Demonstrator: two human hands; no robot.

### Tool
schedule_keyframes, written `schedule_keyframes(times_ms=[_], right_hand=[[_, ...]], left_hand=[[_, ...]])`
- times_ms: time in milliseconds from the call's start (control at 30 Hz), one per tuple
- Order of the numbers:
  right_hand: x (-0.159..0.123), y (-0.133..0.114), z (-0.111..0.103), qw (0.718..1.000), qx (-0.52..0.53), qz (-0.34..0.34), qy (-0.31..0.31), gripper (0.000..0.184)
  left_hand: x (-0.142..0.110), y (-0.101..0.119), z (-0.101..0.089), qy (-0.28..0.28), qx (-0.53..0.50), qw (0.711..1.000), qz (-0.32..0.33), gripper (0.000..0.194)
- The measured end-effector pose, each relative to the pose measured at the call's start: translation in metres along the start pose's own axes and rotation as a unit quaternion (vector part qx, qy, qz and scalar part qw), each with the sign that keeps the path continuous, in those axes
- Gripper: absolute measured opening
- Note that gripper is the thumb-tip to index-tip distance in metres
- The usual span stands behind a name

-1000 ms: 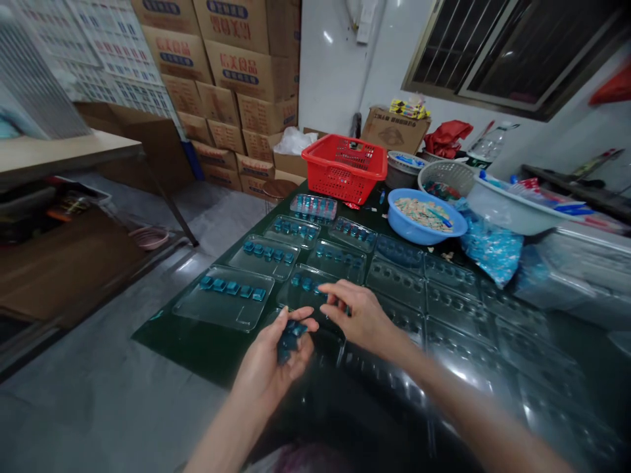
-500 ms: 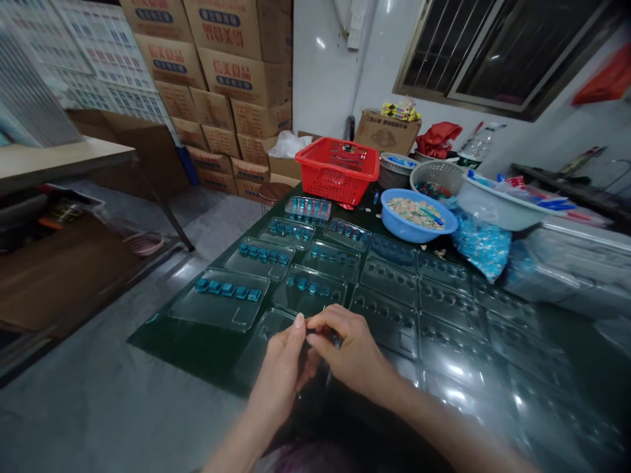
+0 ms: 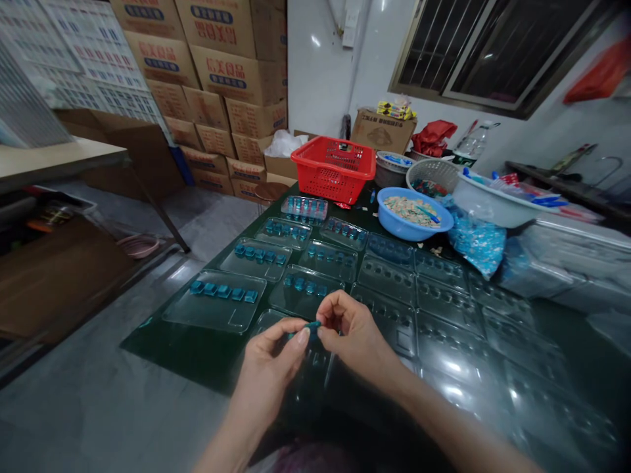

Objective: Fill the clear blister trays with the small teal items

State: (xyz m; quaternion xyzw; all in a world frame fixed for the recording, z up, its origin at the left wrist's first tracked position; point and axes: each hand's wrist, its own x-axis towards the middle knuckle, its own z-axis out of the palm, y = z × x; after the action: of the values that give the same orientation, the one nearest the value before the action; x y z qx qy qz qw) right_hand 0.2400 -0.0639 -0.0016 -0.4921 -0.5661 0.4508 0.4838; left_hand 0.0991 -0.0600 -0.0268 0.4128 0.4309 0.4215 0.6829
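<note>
My left hand (image 3: 269,371) pinches a small teal piece (image 3: 311,324) between thumb and forefinger; its exact kind is too small to make out. My right hand (image 3: 357,335) is closed at the piece's right end, fingertips pressed together on it. Both hands are above a clear plastic tray (image 3: 269,320), which they partly cover. To the left, another clear tray (image 3: 197,315) carries a row of teal square blocks (image 3: 223,291). Beyond my hands, a further tray (image 3: 283,301) holds several such blocks (image 3: 310,287).
Clear moulded trays (image 3: 458,355) cover the right of the dark green table (image 3: 162,348). At the back stand a red basket (image 3: 330,174), a blue basin (image 3: 409,226) of small pale pieces and a white basin (image 3: 493,200). Cardboard boxes (image 3: 221,75) are stacked behind.
My hands have turned and drawn slightly apart, so the teal piece between the fingertips now shows. The left hand has moved a little left; the view has shifted slightly.
</note>
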Motion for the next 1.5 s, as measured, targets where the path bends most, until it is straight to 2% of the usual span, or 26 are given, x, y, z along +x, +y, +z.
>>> schedule_keyframes(times_ms=[133, 267, 367, 433, 500, 633, 733, 833, 933, 1000, 1100, 1200, 1367, 1500], right_hand=[[-0.002, -0.001, -0.002, 0.996, 0.062, 0.057, -0.011, 0.022], [-0.007, -0.001, -0.004, 0.976, 0.158, 0.139, -0.054, 0.013], [-0.01, 0.002, -0.007, 0.944, 0.259, 0.188, -0.08, 0.016], [-0.012, 0.004, -0.008, 0.924, 0.313, 0.202, -0.091, 0.019], [-0.015, 0.007, -0.009, 0.925, 0.316, 0.191, -0.093, 0.017], [-0.019, 0.009, -0.009, 0.958, 0.225, 0.16, -0.078, 0.012], [-0.02, 0.011, -0.009, 0.953, 0.229, 0.178, -0.085, 0.016], [-0.02, 0.013, -0.009, 0.952, 0.215, 0.197, -0.097, 0.014], [-0.022, 0.011, -0.009, 0.99, 0.069, 0.121, -0.024, 0.007], [-0.024, 0.009, -0.009, 0.998, -0.052, 0.038, 0.021, 0.017], [-0.025, 0.009, -0.011, 0.983, -0.176, -0.054, 0.011, 0.023], [-0.024, 0.009, -0.016, 0.967, -0.229, -0.108, -0.019, 0.023], [-0.022, 0.002, -0.024, 0.954, -0.26, -0.13, -0.075, 0.027], [-0.018, 0.0, -0.031, 0.949, -0.286, -0.118, -0.067, 0.016]], left_hand=[[0.0, 0.0, 0.001, 0.011, -0.045, 0.999, 0.002, 0.014], [0.003, -0.002, 0.002, -0.045, -0.154, 0.986, -0.053, 0.008], [0.006, -0.004, 0.003, -0.085, -0.225, 0.966, -0.094, 0.004], [0.007, -0.005, 0.004, -0.106, -0.251, 0.955, -0.113, 0.004], [0.007, -0.004, 0.006, -0.113, -0.261, 0.951, -0.124, 0.004], [0.003, -0.001, 0.01, -0.075, -0.237, 0.961, -0.118, 0.005], [0.002, -0.001, 0.013, -0.047, -0.207, 0.972, -0.097, 0.008], [0.002, -0.003, 0.015, -0.042, -0.159, 0.984, -0.069, 0.01], [0.005, -0.005, 0.017, -0.031, -0.101, 0.993, -0.046, 0.015], [0.008, -0.007, 0.017, -0.027, -0.075, 0.996, -0.045, 0.016], [0.012, -0.008, 0.018, -0.029, -0.068, 0.996, -0.053, 0.017], [0.016, -0.007, 0.019, -0.032, -0.086, 0.993, -0.079, 0.017], [0.019, -0.002, 0.018, -0.038, -0.112, 0.983, -0.138, 0.022], [0.021, 0.002, 0.016, -0.03, -0.134, 0.971, -0.194, 0.027]])
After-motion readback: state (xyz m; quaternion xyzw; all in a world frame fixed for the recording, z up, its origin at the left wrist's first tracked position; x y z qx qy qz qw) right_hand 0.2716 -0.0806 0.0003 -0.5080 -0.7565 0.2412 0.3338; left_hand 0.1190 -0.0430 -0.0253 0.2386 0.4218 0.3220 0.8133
